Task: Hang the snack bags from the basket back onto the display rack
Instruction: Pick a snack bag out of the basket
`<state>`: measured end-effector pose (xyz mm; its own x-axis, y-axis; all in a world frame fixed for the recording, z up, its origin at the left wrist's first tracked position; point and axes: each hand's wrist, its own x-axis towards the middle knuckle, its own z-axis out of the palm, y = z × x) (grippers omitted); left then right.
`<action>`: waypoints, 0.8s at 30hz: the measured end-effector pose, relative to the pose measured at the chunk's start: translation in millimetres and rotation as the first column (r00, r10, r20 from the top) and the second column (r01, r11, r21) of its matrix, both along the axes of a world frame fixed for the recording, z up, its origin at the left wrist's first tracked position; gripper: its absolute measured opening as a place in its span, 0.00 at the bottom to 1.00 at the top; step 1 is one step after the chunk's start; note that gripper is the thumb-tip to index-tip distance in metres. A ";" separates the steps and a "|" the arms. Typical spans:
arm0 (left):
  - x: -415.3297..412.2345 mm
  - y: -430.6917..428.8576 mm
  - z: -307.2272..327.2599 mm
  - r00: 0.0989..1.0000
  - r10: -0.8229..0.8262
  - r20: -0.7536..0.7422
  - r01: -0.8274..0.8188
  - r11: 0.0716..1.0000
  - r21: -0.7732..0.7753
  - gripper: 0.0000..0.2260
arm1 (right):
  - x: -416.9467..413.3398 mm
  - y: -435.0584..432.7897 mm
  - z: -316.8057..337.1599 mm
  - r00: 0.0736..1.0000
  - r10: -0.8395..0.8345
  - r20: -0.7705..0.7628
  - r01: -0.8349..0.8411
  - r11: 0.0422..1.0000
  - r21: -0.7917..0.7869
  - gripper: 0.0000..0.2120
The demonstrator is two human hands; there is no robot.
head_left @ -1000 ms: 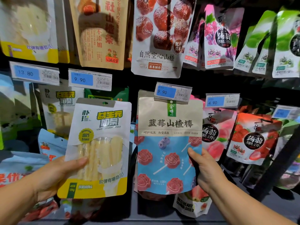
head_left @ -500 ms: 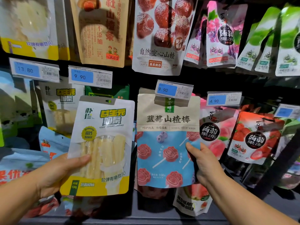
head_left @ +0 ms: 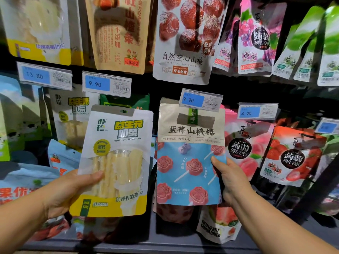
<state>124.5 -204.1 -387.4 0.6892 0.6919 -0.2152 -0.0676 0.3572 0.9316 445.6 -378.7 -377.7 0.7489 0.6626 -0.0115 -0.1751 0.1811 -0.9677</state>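
Note:
My left hand (head_left: 67,189) grips a white and yellow bag of milk sticks (head_left: 117,156) by its lower left side, held upright in front of the rack. A matching bag (head_left: 71,118) hangs behind it to the left. My right hand (head_left: 229,178) pinches the right edge of a beige and blue bag of hawthorn lollipops (head_left: 189,158). That bag's top sits right under a 9.90 price tag (head_left: 200,99); the hook is hidden behind the tag. The basket is out of view.
The dark rack holds rows of hanging bags: hawthorn bags (head_left: 183,39) above, konjac jelly bags (head_left: 289,154) at the right, a dried guava bag (head_left: 218,226) low down. Price tags (head_left: 106,83) stick out from hook ends. A grey shelf edge (head_left: 165,242) runs along the bottom.
The lollipop bag has risen a little, so its top is now tucked up behind the 9.90 tag. The milk stick bag has lifted slightly too.

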 end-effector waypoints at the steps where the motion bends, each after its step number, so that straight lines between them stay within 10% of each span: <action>1: -0.4 -0.3 -0.4 1.000 -0.003 -0.001 0.003 1.000 0.004 0.51 | 0.6 3.6 -0.3 1.000 -0.014 -0.001 0.014 1.000 -0.006 0.04; 6: -0.1 -2.1 -1.6 1.000 -0.008 -0.003 0.008 1.000 0.004 0.50 | 0.6 19.2 -5.2 0.997 -0.069 0.037 0.070 0.997 -0.021 0.04; 10: 6.8 -10.1 2.4 1.000 -0.007 0.016 0.006 1.000 0.008 0.22 | 3.5 21.0 -9.3 0.989 -0.106 0.103 0.113 0.991 -0.066 0.02; 14: 11.7 -12.2 1.5 1.000 -0.008 -0.005 0.009 0.999 0.037 0.39 | 13.0 19.2 -19.0 0.938 -0.130 0.320 0.198 0.962 -0.190 0.04; 17: 13.3 -13.4 2.1 1.000 0.009 -0.008 -0.009 1.000 0.025 0.25 | 2.8 11.4 -13.6 0.874 -0.217 0.435 0.324 0.928 -0.187 0.06; 21: 14.2 -15.2 0.4 0.999 -0.019 -0.027 0.019 1.000 0.019 0.33 | -26.0 -1.6 -5.4 0.630 -0.377 0.679 0.565 0.822 -0.068 0.21; 24: 16.0 -16.5 0.9 0.999 -0.011 -0.048 0.012 1.000 0.018 0.21 | -48.3 -2.9 -6.8 0.621 -0.256 0.741 0.435 0.899 -0.054 0.13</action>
